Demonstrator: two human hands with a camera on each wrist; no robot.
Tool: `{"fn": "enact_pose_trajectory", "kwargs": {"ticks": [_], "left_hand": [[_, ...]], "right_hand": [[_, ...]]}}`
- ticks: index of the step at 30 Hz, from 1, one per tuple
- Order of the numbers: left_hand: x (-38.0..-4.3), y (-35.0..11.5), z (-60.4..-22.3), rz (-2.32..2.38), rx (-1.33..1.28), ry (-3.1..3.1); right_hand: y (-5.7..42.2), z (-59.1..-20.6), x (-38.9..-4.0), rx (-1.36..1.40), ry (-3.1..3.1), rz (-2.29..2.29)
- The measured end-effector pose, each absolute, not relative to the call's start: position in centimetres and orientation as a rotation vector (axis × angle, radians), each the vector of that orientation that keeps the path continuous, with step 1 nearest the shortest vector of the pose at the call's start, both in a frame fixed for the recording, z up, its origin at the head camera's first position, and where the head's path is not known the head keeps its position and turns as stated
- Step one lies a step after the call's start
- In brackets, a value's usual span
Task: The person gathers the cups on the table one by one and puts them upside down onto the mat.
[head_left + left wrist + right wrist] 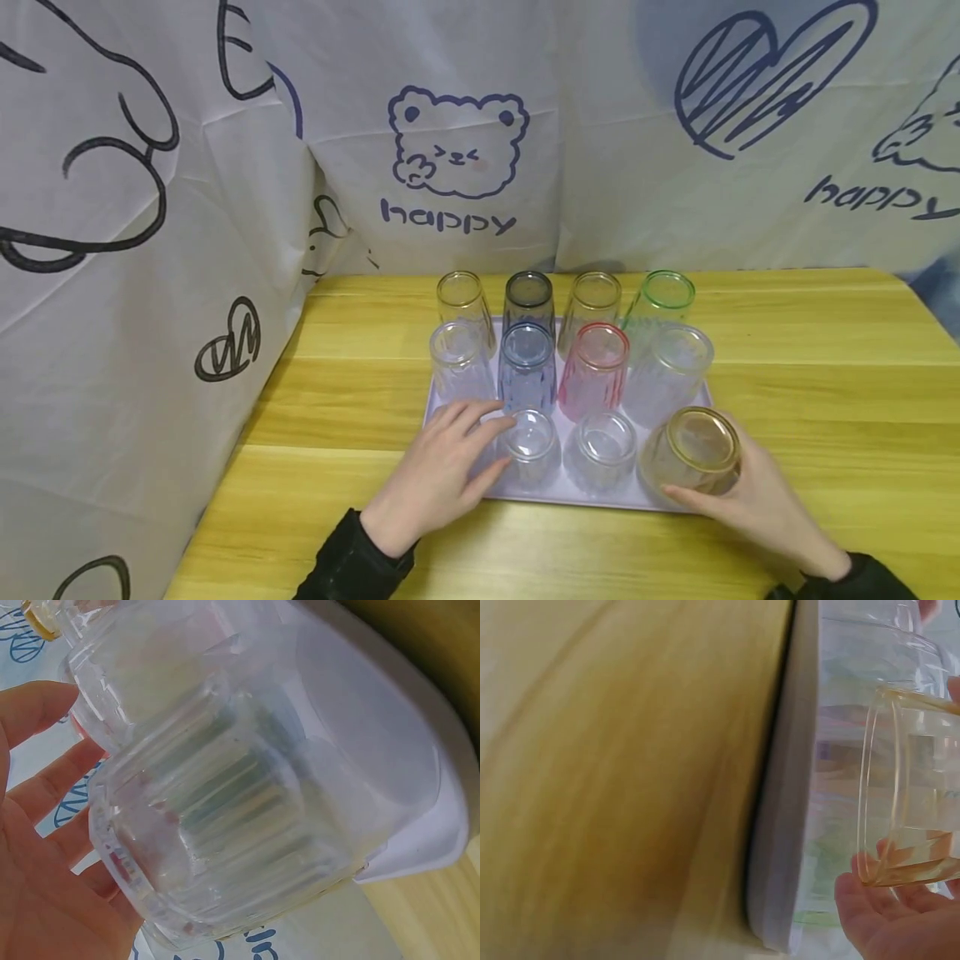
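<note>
My right hand (757,492) grips an amber-tinted glass (693,454) at the tray's front right corner, thumb on the near side. The right wrist view shows this amber glass (911,787) apart from the tray surface, with fingers (870,915) round it. My left hand (446,467) is at the front left, its fingers spread beside a short clear glass (531,446). Close to the left hand (60,847) in its wrist view is a ribbed clear glass (225,817); whether fingertips touch it is hard to tell. Another short clear glass (600,450) stands between the hands.
A pale lilac tray (585,500) carries several glasses in rows, among them a pink glass (596,375), a blue glass (527,371), a dark grey glass (528,304) and a green-rimmed glass (663,304). Under it is a wood-grain table (825,358). Printed cloth (600,183) hangs behind and left.
</note>
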State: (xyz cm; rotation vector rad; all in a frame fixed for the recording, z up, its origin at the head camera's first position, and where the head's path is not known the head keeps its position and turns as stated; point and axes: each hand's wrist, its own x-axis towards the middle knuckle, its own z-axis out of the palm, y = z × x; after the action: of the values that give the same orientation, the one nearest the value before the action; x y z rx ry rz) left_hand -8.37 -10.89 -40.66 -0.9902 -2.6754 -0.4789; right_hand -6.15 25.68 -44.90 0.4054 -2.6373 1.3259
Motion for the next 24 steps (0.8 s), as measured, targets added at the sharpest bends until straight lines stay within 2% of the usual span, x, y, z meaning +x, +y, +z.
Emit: {"fn": "enact_pose_trajectory", "kwargs": {"ticks": [24], "left_hand": [[-8.2, -10.9, -41.6, -0.450, -0.978, -2.643]], "right_hand": [[25.4, -46.4, -7.2, 0.445, -2.664, 1.110]]}}
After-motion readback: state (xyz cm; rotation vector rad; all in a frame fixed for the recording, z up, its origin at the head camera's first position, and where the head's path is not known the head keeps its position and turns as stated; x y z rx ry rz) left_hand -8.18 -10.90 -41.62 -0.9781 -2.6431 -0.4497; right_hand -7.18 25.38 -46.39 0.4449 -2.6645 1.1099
